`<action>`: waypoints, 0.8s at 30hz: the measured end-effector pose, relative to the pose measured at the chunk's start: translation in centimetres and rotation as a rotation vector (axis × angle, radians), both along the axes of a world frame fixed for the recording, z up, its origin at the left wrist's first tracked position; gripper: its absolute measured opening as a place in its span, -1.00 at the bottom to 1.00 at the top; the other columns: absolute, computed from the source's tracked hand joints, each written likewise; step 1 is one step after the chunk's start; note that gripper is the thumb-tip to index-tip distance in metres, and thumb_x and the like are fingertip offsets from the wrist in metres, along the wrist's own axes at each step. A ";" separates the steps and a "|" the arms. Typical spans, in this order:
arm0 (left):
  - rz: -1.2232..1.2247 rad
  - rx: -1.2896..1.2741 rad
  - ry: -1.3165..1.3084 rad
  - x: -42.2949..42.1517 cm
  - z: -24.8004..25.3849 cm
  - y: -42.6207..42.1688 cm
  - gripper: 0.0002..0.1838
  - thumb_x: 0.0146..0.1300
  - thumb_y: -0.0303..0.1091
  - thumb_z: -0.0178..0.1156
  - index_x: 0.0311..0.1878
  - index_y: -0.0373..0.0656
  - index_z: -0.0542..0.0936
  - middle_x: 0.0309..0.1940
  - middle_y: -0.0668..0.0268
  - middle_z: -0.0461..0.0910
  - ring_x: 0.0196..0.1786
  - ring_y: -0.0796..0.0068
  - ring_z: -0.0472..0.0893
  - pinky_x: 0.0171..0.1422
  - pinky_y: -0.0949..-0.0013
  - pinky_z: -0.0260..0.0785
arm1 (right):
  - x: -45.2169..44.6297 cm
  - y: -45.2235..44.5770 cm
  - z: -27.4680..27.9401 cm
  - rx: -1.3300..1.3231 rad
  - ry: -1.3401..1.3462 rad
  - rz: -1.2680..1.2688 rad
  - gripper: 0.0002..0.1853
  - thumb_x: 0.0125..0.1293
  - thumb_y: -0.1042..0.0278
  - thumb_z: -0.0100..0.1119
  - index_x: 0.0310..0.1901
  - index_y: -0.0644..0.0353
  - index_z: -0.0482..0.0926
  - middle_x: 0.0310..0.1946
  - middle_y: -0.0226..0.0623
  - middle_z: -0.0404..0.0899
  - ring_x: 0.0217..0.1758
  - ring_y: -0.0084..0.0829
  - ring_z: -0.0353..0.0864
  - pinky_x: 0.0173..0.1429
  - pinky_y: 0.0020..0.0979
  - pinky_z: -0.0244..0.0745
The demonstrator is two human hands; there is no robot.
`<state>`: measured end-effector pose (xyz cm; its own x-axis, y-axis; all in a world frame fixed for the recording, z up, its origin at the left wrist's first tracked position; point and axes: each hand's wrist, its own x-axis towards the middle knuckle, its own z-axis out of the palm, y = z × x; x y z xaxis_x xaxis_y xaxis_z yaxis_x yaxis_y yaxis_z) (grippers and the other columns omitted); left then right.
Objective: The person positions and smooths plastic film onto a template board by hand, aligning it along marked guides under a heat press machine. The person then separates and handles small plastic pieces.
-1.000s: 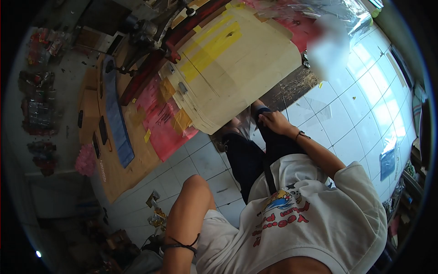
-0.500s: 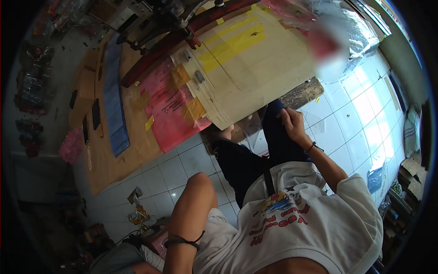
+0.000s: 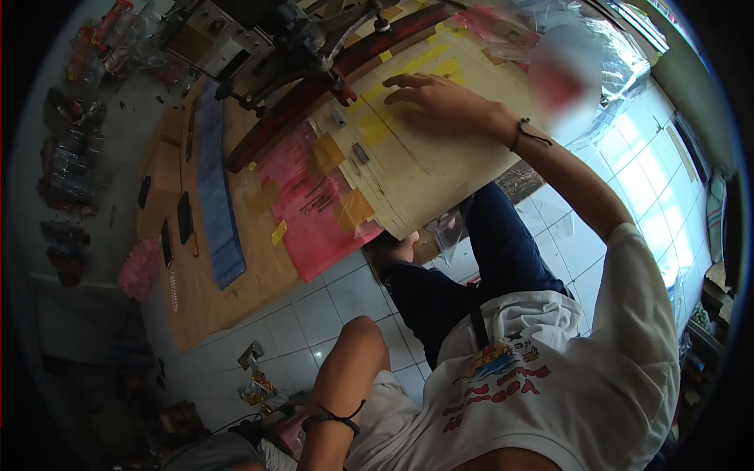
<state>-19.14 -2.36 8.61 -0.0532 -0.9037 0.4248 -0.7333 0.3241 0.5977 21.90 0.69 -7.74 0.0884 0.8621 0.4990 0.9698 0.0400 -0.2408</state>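
Note:
My right hand (image 3: 440,104) is over the pale board (image 3: 440,173), its fingers spread and nothing visible in them. Yellow tape strips (image 3: 381,122) lie under and beside the fingers. Whether the fingertips touch the board, I cannot tell. Small metal pieces (image 3: 360,153) sit along the board's left side. My left arm (image 3: 353,365) is bent with the elbow forward; its hand is out of frame below the bottom edge. A red metal bar (image 3: 298,114) of a machine crosses just beyond the board.
A pink-red sheet (image 3: 326,243) with brown tape adjoins the board. On the brown-covered table are a blue strip (image 3: 216,180) and dark flat items (image 3: 185,218). The machine (image 3: 228,39) stands at the back. Clear plastic wrapping (image 3: 628,63) is at the far right.
My right hand has risen from my thigh to over the board, and its fingers have spread. The view has shifted slightly. My left arm stays bent.

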 end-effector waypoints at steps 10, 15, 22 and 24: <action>0.173 -0.023 0.033 3.9 -0.1 4.1 -0.60 0.36 -0.15 0.33 0.00 -0.36 0.66 -0.13 0.12 0.64 -0.11 0.06 0.65 0.12 0.02 0.52 | 1.7 4.3 -1.5 -0.114 -0.038 -0.002 -0.35 0.58 -0.17 -0.07 0.46 0.16 0.44 0.56 0.04 0.29 0.65 0.05 0.20 0.74 -0.07 0.00; 0.812 0.008 0.485 12.5 -3.9 13.0 -0.53 0.42 -0.17 0.27 0.12 -0.45 0.59 -0.01 0.06 0.62 -0.05 0.01 0.63 0.18 0.09 0.50 | 1.8 5.2 -1.6 -0.142 -0.013 -0.091 -0.26 0.55 -0.25 -0.10 0.49 0.19 0.40 0.58 0.09 0.23 0.69 0.02 0.12 0.75 -0.08 -0.06; 1.922 0.605 -0.029 21.6 -13.9 16.5 -0.15 0.46 0.06 0.22 0.53 -0.47 0.27 0.55 -0.18 0.26 0.60 -0.09 0.26 0.67 0.05 0.11 | 1.7 6.3 -0.6 -0.244 0.010 -0.174 -0.26 0.56 -0.26 -0.09 0.55 0.09 0.34 0.62 0.12 0.14 0.73 0.04 0.03 0.76 -0.04 -0.15; 1.927 0.571 -0.191 22.4 -14.8 16.9 -0.08 0.47 0.13 0.19 0.54 -0.52 0.22 0.57 -0.23 0.22 0.63 -0.10 0.20 0.72 0.04 0.01 | 1.9 6.6 -0.8 -0.240 0.004 -0.172 -0.28 0.55 -0.26 -0.08 0.55 0.03 0.35 0.62 0.08 0.16 0.73 0.02 0.02 0.76 0.01 -0.16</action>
